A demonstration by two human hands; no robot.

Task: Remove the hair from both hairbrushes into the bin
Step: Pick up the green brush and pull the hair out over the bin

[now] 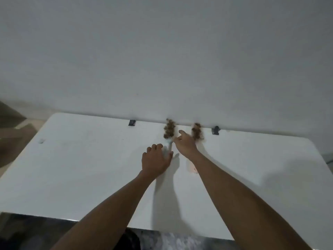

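Two hairbrushes lie side by side at the far edge of the white table, heads toward the wall. Both are clogged with brown hair. The left hairbrush has a pale handle running toward me. My left hand lies palm down over the near end of that handle, thumb against it; the blur hides whether it grips. My right hand reaches between the brushes with fingers apart, thumb and forefinger close to the base of the left brush's head. The right hairbrush is partly hidden under my right forearm. No bin is in view.
A plain white wall rises directly behind the table. Two small dark clips sit on the table's far edge, either side of the brushes. Brown flooring shows at the left, and a dark mottled floor below the near edge.
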